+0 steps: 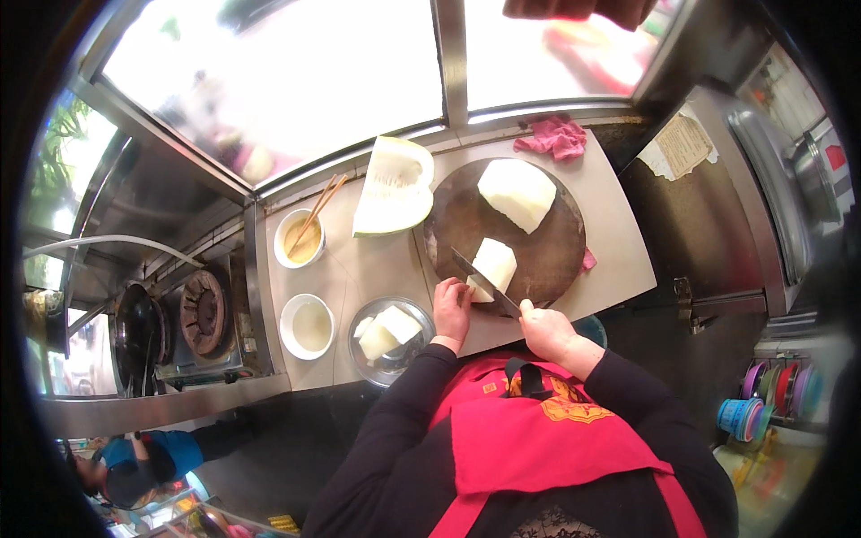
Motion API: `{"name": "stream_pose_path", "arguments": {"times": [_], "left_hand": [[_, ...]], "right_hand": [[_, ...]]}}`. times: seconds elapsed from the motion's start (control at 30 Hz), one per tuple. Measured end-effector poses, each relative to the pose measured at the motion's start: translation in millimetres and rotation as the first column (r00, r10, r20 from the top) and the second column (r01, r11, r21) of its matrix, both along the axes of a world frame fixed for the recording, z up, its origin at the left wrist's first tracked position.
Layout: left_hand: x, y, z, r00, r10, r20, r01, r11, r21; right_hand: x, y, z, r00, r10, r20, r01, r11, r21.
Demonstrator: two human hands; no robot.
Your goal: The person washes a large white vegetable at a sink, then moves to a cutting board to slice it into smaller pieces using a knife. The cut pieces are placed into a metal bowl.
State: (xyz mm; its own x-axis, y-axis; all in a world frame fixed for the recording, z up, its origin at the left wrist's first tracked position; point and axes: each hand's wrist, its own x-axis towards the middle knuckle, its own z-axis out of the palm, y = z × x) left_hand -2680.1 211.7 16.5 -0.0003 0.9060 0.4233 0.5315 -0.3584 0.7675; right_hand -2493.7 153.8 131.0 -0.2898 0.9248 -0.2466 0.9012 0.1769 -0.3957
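Observation:
My right hand [548, 329] grips the handle of a kitchen knife [501, 294]. Its blade lies slantwise in a peeled block of pale melon, probably winter melon [498, 261], near the front edge of a round wooden chopping board [538, 269]. The fingers of my left hand [452, 309] hold the near end of that block, left of the blade. A larger peeled melon chunk [516, 191] rests at the back of the board. Beyond the board's left side stands a big melon wedge [397, 202] with green rind and seeds showing.
Left of my hands, a metal bowl [358, 363] holds cut melon pieces. Farther left are a white bowl of pale liquid [289, 341] and a white bowl with yellow contents [279, 247] and chopsticks [319, 205]. A pink cloth [555, 139] lies behind the board. A person [144, 464] is at lower left.

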Motion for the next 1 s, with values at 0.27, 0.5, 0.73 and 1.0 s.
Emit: {"name": "stream_pose_path", "arguments": {"times": [0.27,0.5,0.73,1.0], "left_hand": [[0.0,-6.2,-2.7,1.0,0.004,0.022,-0.003,1.0,-0.025],[0.6,0.0,-2.7,0.996,0.016,0.09,-0.012,0.999,-0.046],[-1.4,0.2,2.6,0.994,0.037,0.103,-0.024,0.992,-0.121],[0.5,-6.4,5.1,0.987,0.085,0.136,-0.06,0.982,-0.178]], "right_hand": [[3.2,0.1,-3.0,0.999,0.022,0.037,-0.021,0.999,-0.027],[15.2,5.4,-30.6,1.0,-0.017,-0.021,0.017,0.999,-0.029],[13.3,-1.9,-29.9,0.994,-0.054,-0.096,0.064,0.993,0.098],[4.8,7.7,4.6,0.993,0.11,0.035,-0.11,0.994,-0.015]]}}
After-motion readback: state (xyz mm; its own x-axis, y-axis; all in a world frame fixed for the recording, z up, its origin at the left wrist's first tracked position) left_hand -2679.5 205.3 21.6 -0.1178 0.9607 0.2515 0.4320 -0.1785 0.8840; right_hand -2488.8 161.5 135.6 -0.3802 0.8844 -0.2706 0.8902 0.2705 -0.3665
